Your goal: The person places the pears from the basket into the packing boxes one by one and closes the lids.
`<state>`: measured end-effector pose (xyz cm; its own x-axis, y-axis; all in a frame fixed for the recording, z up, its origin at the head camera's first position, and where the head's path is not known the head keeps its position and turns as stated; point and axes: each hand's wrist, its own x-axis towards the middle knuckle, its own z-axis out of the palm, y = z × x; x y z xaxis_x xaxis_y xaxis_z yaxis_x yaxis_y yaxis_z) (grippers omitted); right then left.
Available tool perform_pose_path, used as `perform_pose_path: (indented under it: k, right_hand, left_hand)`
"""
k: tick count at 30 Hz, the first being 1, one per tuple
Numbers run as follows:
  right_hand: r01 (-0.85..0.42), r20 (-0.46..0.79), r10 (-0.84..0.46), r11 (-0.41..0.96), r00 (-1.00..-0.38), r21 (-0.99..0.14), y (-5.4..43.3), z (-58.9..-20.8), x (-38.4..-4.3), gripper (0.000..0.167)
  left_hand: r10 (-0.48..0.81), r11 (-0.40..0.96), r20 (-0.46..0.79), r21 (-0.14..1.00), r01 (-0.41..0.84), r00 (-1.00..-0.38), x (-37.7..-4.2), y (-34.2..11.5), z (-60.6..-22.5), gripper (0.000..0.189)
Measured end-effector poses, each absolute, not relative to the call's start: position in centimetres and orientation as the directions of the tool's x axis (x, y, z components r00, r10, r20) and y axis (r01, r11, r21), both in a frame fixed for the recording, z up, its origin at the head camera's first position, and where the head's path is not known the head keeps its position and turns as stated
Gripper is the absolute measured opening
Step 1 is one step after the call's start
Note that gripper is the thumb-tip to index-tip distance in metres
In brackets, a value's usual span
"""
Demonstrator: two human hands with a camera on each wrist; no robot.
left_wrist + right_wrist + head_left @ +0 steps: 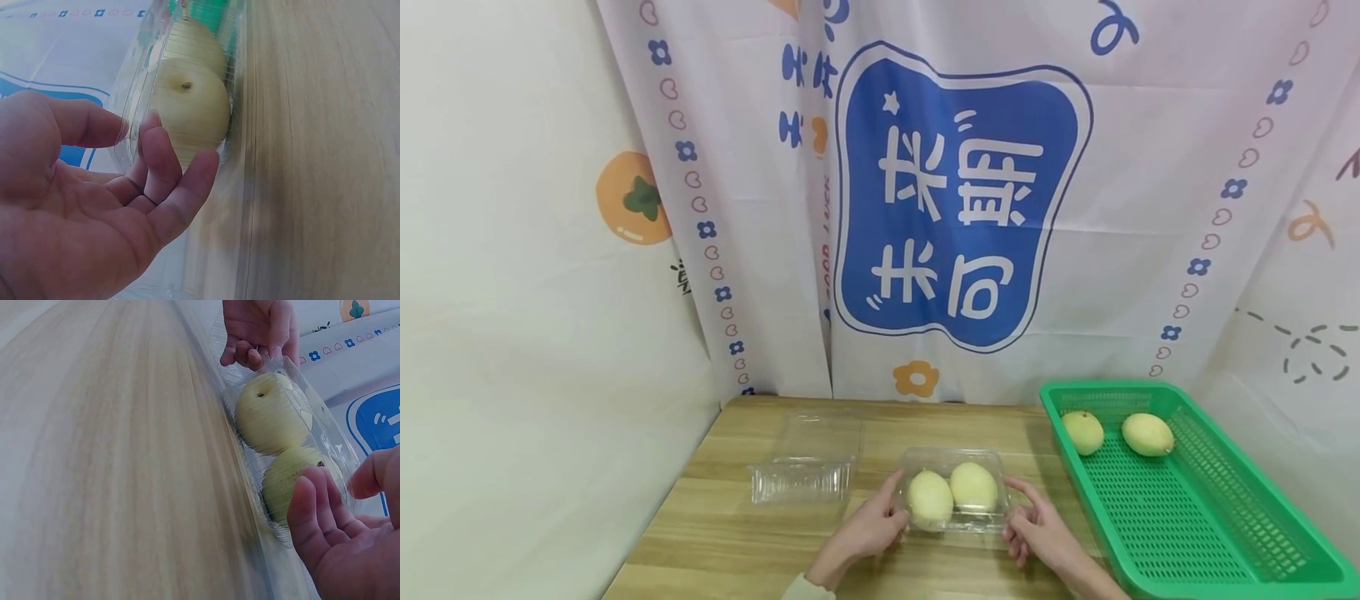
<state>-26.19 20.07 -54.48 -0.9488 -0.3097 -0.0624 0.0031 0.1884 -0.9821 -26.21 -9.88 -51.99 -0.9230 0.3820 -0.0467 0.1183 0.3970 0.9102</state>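
Clear rectangular plastic box (976,526) holding two round pale-yellow pears (930,498), well in from left edge of light-brown wooden desk (715,542), is pinched at opposite ends by left hand (874,520) and right hand (1039,525); box might be buckled by hard squeezing, pears rolled by tilting

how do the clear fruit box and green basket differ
The clear fruit box is transparent; the green basket is perforated. The box is small; the basket much larger. The box lies between the left hand and right hand; the basket stands right of both. Each holds two pale fruits.
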Motion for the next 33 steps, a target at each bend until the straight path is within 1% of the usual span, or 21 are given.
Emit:
perform_pose_path:
  k: [6, 17, 22, 27, 33]
  right_hand:
    - [0.0, -0.062, -0.321, 0.188, -0.945, -0.982, 20.09, -54.5, -26.22, 0.072]
    - [-0.029, -0.028, -0.349, 0.157, -0.937, -0.987, 20.16, -54.72, -26.05, 0.073]
    - [-0.033, -0.019, -0.347, 0.144, -0.938, -0.989, 20.07, -54.7, -26.0, 0.074]
    - [-0.014, -0.041, -0.325, 0.163, -0.945, -0.987, 20.02, -54.7, -26.11, 0.073]
    - [0.003, -0.053, -0.267, 0.185, -0.962, -0.983, 20.06, -55.01, -26.59, 0.068]
  left_hand:
    - [0.375, 0.37, -0.054, 0.924, 0.096, -0.926, -26.16, -9.85, -52.32, 0.077]
    - [0.383, 0.338, -0.027, 0.934, 0.113, -0.923, -26.14, -10.0, -52.59, 0.078]
    - [0.37, 0.336, -0.032, 0.936, 0.101, -0.929, -26.17, -9.87, -52.64, 0.078]
    - [0.359, 0.334, -0.045, 0.939, 0.084, -0.932, -26.26, -9.65, -52.52, 0.078]
    - [0.355, 0.3, -0.059, 0.952, 0.054, -0.933, -26.8, -9.47, -52.49, 0.077]
